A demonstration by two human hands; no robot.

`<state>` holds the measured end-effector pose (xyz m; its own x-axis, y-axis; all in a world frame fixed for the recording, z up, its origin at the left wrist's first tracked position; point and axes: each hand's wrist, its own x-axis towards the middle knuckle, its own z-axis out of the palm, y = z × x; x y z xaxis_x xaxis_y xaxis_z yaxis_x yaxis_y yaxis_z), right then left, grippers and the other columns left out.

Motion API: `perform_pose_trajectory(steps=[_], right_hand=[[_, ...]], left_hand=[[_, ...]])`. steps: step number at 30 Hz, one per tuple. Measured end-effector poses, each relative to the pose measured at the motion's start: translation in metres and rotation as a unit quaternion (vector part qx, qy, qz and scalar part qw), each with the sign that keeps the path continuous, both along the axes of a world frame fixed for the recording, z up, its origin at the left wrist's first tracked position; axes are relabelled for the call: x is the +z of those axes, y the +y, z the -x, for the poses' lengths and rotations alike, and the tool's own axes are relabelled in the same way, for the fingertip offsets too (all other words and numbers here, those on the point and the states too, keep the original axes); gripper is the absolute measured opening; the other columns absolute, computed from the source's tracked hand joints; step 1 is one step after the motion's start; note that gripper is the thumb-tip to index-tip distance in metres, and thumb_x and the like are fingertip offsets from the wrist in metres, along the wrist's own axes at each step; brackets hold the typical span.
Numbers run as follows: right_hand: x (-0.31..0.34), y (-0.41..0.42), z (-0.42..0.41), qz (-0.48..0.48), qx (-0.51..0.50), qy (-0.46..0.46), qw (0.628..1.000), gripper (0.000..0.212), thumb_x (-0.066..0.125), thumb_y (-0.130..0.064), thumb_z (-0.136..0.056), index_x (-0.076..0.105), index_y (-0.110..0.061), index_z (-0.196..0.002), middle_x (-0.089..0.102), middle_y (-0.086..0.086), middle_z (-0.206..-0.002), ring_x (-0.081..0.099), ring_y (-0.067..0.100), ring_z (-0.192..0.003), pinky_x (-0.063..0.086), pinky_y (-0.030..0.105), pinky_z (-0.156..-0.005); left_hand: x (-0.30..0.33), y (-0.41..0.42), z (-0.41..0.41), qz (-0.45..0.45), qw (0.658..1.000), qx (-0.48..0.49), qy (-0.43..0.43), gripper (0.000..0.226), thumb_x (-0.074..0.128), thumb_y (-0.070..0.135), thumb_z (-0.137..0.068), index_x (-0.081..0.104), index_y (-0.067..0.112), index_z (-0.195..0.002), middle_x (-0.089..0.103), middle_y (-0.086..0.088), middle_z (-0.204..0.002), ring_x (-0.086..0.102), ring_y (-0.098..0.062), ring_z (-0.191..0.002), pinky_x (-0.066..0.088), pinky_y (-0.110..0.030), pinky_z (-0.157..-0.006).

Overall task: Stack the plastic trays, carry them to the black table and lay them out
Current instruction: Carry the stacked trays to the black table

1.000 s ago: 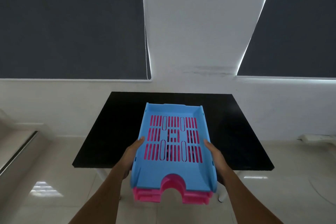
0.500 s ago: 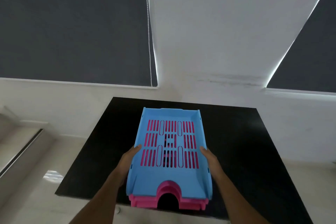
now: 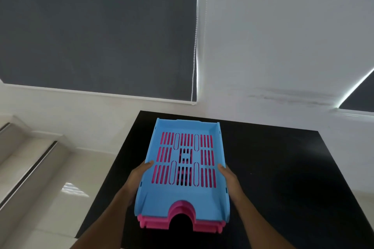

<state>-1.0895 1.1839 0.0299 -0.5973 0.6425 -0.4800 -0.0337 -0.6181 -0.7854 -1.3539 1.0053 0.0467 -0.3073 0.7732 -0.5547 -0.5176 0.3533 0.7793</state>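
While both hands clamp its sides, slotted blue tray nested on pink trays, over black table

A stack of trays: the top tray sits nested on the lower trays, whose edges show beneath its near end. The left hand is on the stack's left side and the right hand on its right, fingers hooked over the side walls at mid-length. The stack is over the bench, toward its left half; whether it rests on the bench cannot be told. Behind the bench stands a wall, with a blind to the left and a bead cord along the blind's right edge. Steps lie left of the bench.
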Motion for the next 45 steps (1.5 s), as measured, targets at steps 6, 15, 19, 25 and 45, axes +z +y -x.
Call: perform_pose_trajectory(steps=[6,15,19,25,45], right_hand=[[-0.007,-0.013,0.047,-0.004,0.002,0.007,1.0,0.08,0.085,-0.045,-0.064,0.059,-0.012,-0.132,0.068,0.024,-0.119,0.069,0.039,-0.1,0.056,0.053,-0.089],[-0.01,-0.028,0.053,-0.022,-0.005,-0.009,1.0,0.063,0.074,-0.038,-0.079,0.056,-0.013,-0.134,0.07,0.02,-0.115,0.071,0.036,-0.097,0.058,0.047,-0.082],[-0.012,-0.026,0.046,-0.033,-0.001,-0.034,0.999,0.034,0.055,-0.021,-0.097,0.059,-0.015,-0.131,0.07,0.022,-0.117,0.071,0.036,-0.099,0.059,0.047,-0.084],[-0.007,-0.015,0.008,-0.038,-0.036,-0.051,0.997,0.034,0.055,-0.018,-0.097,0.059,-0.013,-0.13,0.07,0.023,-0.117,0.072,0.035,-0.097,0.061,0.042,-0.073],[0.007,0.075,-0.144,-0.063,-0.055,-0.086,0.993,0.048,0.064,-0.03,-0.081,0.06,-0.01,-0.125,0.073,0.021,-0.11,0.073,0.034,-0.092,0.059,0.045,-0.079]], left_hand=[[-0.005,-0.011,0.044,0.009,0.999,0.011,0.031,0.062,0.067,0.04,-0.078,0.055,0.005,-0.127,0.071,-0.028,-0.113,0.072,-0.038,-0.086,0.056,-0.053,-0.086],[-0.007,-0.019,0.051,-0.002,0.996,-0.013,0.092,0.031,0.057,0.03,-0.096,0.059,0.01,-0.121,0.078,-0.016,-0.097,0.076,-0.03,-0.078,0.063,-0.041,-0.068],[-0.001,-0.017,0.047,-0.01,0.996,-0.024,0.083,0.033,0.06,0.033,-0.094,0.06,0.011,-0.119,0.077,-0.016,-0.096,0.076,-0.031,-0.078,0.062,-0.04,-0.067],[-0.001,0.008,0.019,-0.018,0.994,-0.05,0.096,0.038,0.062,0.033,-0.092,0.058,0.012,-0.124,0.075,-0.02,-0.106,0.075,-0.034,-0.088,0.062,-0.046,-0.076],[-0.011,0.117,-0.126,-0.023,0.993,-0.071,0.089,0.036,0.064,0.022,-0.092,0.059,0.014,-0.127,0.074,-0.021,-0.111,0.072,-0.041,-0.1,0.053,-0.062,-0.094]])
